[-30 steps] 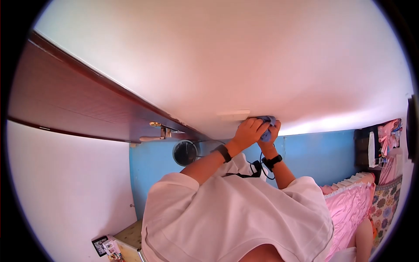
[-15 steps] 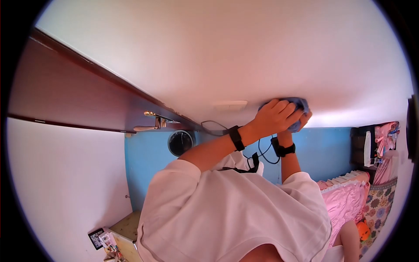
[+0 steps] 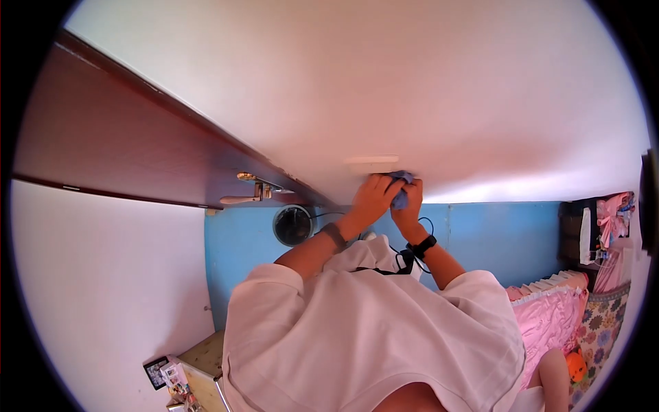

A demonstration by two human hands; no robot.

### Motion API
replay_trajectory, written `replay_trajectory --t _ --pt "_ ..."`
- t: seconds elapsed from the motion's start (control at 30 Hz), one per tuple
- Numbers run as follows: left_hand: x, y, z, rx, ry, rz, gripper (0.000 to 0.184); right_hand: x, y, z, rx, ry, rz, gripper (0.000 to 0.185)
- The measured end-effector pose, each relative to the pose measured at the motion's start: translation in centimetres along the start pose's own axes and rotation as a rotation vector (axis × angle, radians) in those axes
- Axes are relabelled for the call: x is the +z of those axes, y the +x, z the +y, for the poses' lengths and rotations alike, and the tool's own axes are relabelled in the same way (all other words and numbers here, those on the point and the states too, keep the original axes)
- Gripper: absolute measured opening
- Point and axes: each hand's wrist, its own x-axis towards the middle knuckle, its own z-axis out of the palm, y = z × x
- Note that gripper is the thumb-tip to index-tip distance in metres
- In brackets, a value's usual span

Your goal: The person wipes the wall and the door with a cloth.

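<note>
A bunched blue cloth (image 3: 401,197) is pressed to the white wall (image 3: 439,103), just below a white switch plate (image 3: 373,162). My left hand (image 3: 374,199) has its fingers closed on the cloth from the left. From the right side, my right hand (image 3: 410,206) grips the same cloth, fingers bent around it. The two hands are close together near the wall. Each wrist wears a dark band, and a black cable loops near the right wrist.
A brown door (image 3: 144,123) with a metal handle (image 3: 250,191) stands open at left. Beyond it, a dark round bin (image 3: 293,225) rests on the blue surface. A cabinet (image 3: 202,360) is lower left; pink bedding (image 3: 546,319) and a person's bare limb (image 3: 551,378) are lower right.
Both hands and the cloth have moved left and slightly down along the wall, from right of the switch plate to below it. The cloth now looks more tightly bunched.
</note>
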Motion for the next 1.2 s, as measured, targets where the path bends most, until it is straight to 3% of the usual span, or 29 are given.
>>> replay_trajectory --t 0.23,0.33,0.43,0.57,0.87,1.07,1.2 --pt "-3.9 -4.7 -4.3 -0.128 0.093 0.08 0.041 4.0 -0.3 -4.3 0.045 0.071 -0.301 0.056" --pt "-7.1 -5.1 -4.3 -0.109 0.147 0.213 0.048 5.4 1.0 -7.4 0.158 0.134 -0.357 0.037" --pt "-9.7 -5.1 -4.1 -0.085 0.202 0.313 0.051 6.5 1.8 -9.0 0.088 0.238 -0.354 0.059" --pt "-12.4 -4.9 -4.3 -0.025 0.244 0.369 0.051 7.1 3.3 -11.6 0.081 0.297 -0.3 0.055" --pt "-18.9 -2.5 -2.7 0.011 0.356 0.727 0.044 6.6 10.2 -18.5 0.002 0.434 -0.28 0.058" --pt "-20.0 -2.3 -2.9 -0.023 0.262 0.776 0.039 7.2 11.5 -20.0 -0.062 0.282 -0.303 0.052" --pt "-17.9 -4.3 -4.3 -0.113 0.18 0.669 0.038 7.9 9.7 -18.8 -0.009 0.182 -0.364 0.048"
